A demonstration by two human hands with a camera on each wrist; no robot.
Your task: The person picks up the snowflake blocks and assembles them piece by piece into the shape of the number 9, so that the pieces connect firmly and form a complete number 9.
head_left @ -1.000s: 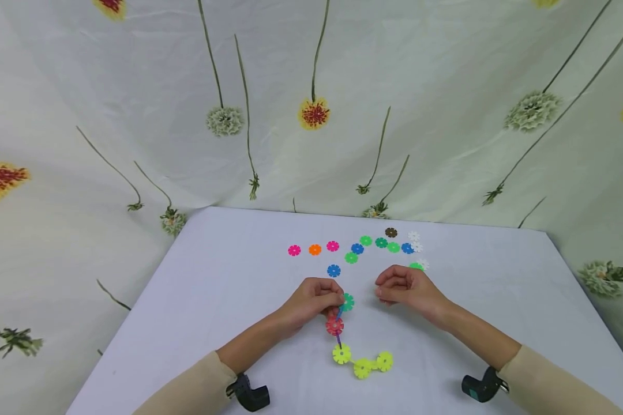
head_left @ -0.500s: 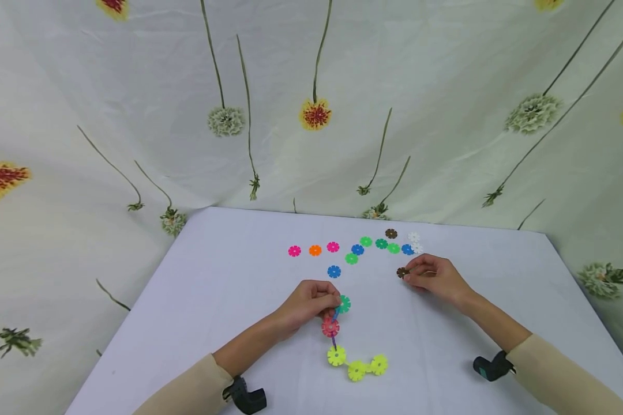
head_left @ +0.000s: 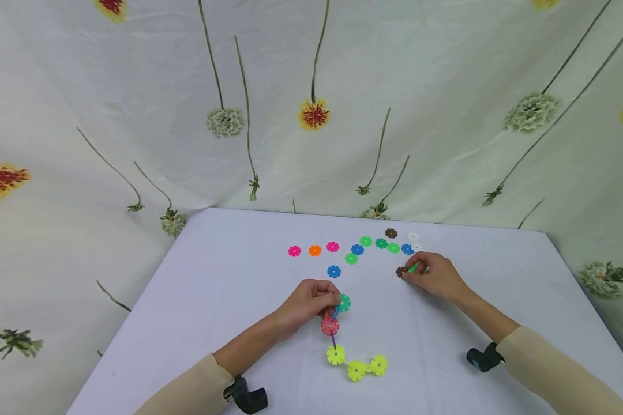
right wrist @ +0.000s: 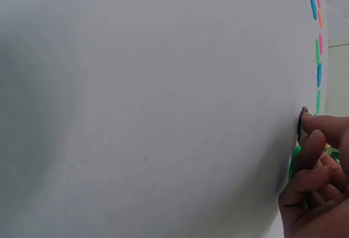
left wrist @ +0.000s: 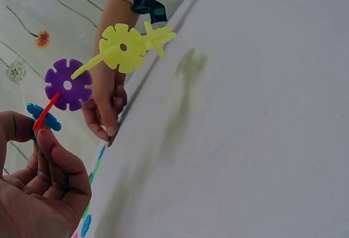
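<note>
A chain of notched interlocking discs (head_left: 330,326) hangs from my left hand (head_left: 311,301), which pinches its upper end beside the teal disc (head_left: 345,302). Below that come blue, red and purple discs, then several yellow discs (head_left: 356,370) at the bottom. In the left wrist view the purple disc (left wrist: 68,85) faces the camera, with a red one edge-on by the fingertips. Farther right, my right hand (head_left: 437,276) pinches a brown disc (head_left: 401,272) at the table surface. A green disc (head_left: 413,267) shows beneath its fingers, partly hidden.
Loose discs lie across the white table (head_left: 228,323) toward the back: pink (head_left: 294,251), orange (head_left: 315,251), blue (head_left: 334,271), several green, another brown (head_left: 391,233) and white (head_left: 413,237). A flower-printed cloth (head_left: 270,161) hangs behind the table edge.
My right hand has moved right and away from the body to the brown disc, and its fingers have taken hold of it. The left hand and chain have shifted slightly left.
</note>
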